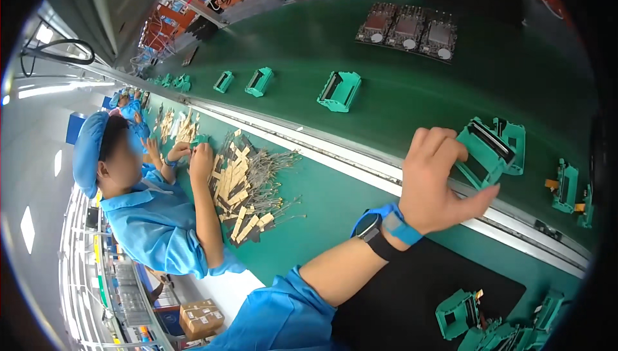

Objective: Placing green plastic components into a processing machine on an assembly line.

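Curving around the near-left side of a green plastic frame [484,153], the left hand [432,187] has its fingers bunched at the frame's upper left and its thumb set apart below, in a broad C. Whether that C actually grips the frame or only rests against it, I cannot tell. The frame sits at the right, beyond the pale metal rail [309,149], tilted and overlapping a second green frame [517,142] behind it. Taking it by the outer edges probably keeps the fingertips off the black bar across its middle.

The forearm slants up from the lower edge toward the right, with the wrist over the black mat [399,293] and the back of the hand turned up. A blue wrist strap [400,227] and a dark watch [371,227] circle the wrist. The right hand is out of view.

Farther left on the dark green surface, another frame [339,91] stands alone, apparently spaced out for easy pickup. A circuit-board panel [407,32] lies near the far side, clear of that row. More frames [457,314] cluster beside the mat, likely for short reach. A co-worker [154,209] bends by a heap of cream-coloured strips with wires [235,184].
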Available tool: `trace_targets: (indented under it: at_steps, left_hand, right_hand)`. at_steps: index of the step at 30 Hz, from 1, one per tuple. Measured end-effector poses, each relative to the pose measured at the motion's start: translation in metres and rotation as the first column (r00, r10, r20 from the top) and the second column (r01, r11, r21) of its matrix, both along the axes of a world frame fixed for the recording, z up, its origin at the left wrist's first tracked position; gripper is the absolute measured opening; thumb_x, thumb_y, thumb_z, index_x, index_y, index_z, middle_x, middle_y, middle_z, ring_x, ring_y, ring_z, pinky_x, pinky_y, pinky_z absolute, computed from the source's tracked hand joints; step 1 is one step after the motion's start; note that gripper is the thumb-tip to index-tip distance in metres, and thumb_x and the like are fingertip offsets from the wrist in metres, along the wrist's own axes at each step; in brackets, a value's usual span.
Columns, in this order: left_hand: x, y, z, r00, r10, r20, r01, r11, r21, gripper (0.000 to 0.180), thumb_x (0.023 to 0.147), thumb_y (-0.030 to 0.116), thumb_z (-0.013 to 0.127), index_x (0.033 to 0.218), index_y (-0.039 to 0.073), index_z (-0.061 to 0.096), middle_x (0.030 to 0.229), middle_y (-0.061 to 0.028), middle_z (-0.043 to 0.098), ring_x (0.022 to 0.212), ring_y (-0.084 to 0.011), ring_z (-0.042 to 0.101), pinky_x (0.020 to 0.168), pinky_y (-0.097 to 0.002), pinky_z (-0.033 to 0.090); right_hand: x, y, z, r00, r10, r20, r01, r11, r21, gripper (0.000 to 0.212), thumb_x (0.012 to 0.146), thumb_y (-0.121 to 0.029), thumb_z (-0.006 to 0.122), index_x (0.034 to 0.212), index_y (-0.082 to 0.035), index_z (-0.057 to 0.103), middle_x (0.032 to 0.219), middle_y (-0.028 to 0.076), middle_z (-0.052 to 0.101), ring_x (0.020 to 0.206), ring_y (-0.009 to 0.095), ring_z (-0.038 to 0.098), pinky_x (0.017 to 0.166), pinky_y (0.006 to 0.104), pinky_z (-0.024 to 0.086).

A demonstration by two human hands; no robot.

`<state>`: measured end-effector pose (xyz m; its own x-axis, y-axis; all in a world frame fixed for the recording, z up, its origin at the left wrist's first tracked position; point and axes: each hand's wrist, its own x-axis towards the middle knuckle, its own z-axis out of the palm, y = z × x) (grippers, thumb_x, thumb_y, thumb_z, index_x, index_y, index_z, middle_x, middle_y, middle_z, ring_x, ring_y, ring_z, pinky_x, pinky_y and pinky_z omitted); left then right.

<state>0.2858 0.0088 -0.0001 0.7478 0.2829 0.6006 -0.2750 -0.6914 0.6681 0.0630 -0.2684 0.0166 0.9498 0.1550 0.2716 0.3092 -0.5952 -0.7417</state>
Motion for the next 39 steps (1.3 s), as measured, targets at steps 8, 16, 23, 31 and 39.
trace_targets:
  at_steps: [8, 16, 23, 31, 39]
  left_hand:
    - [0.001, 0.001, -0.004, 0.998, -0.024, 0.056, 0.023, 0.999, 0.023, 0.053, 0.048, 0.024, 0.078, 0.091, 0.001, 0.055, 0.094, -0.0174, 0.055, 0.078, -0.0296, 0.049, 0.068, -0.0354, 0.041]
    - [0.001, -0.006, -0.001, 0.996, -0.047, 0.075, 0.047, 0.999, -0.005, 0.054, 0.051, 0.024, 0.079, 0.095, 0.001, 0.055, 0.099, -0.0177, 0.055, 0.082, -0.0301, 0.051, 0.071, -0.0358, 0.044]
    - [0.003, -0.003, -0.003, 0.988, -0.076, 0.133, 0.080, 0.996, -0.027, 0.054, 0.051, 0.020, 0.078, 0.097, 0.002, 0.055, 0.100, -0.0173, 0.054, 0.083, -0.0315, 0.050, 0.073, -0.0368, 0.044]
    - [0.000, -0.006, -0.004, 0.990, -0.071, 0.125, 0.078, 0.996, -0.052, 0.054, 0.051, 0.019, 0.078, 0.097, 0.002, 0.054, 0.100, -0.0168, 0.055, 0.085, -0.0311, 0.050, 0.074, -0.0371, 0.044]
    - [0.001, -0.006, -0.004, 0.984, -0.076, 0.160, 0.085, 0.995, -0.052, 0.055, 0.052, 0.018, 0.078, 0.099, 0.001, 0.054, 0.103, -0.0184, 0.055, 0.086, -0.0328, 0.050, 0.074, -0.0383, 0.044]
  right_hand:
    - [0.007, 0.000, 0.000, 0.999, 0.047, 0.023, -0.047, 0.999, -0.010, 0.006, 0.084, 0.001, 0.059, 0.086, 0.007, 0.056, 0.073, 0.019, 0.058, 0.056, 0.030, 0.054, 0.053, 0.0390, 0.046]
    - [0.002, -0.010, 0.000, 0.999, 0.046, -0.020, -0.047, 0.998, -0.034, 0.006, 0.084, 0.001, 0.059, 0.086, 0.006, 0.056, 0.075, 0.019, 0.058, 0.059, 0.030, 0.055, 0.056, 0.0392, 0.047]
    - [0.001, 0.002, -0.003, 0.999, -0.036, 0.030, 0.037, 0.999, -0.015, 0.010, 0.084, -0.002, 0.061, 0.081, 0.006, 0.058, 0.071, 0.019, 0.060, 0.058, 0.031, 0.057, 0.056, 0.0390, 0.049]
    - [0.002, 0.001, 0.001, 0.996, -0.020, 0.083, 0.020, 1.000, 0.000, 0.009, 0.083, 0.000, 0.062, 0.082, 0.008, 0.059, 0.073, 0.021, 0.060, 0.058, 0.032, 0.057, 0.055, 0.0380, 0.048]
    - [0.001, 0.004, 0.005, 0.996, -0.052, 0.066, 0.055, 0.998, -0.038, 0.006, 0.081, 0.003, 0.062, 0.083, 0.008, 0.059, 0.073, 0.021, 0.061, 0.057, 0.032, 0.057, 0.054, 0.0379, 0.048]
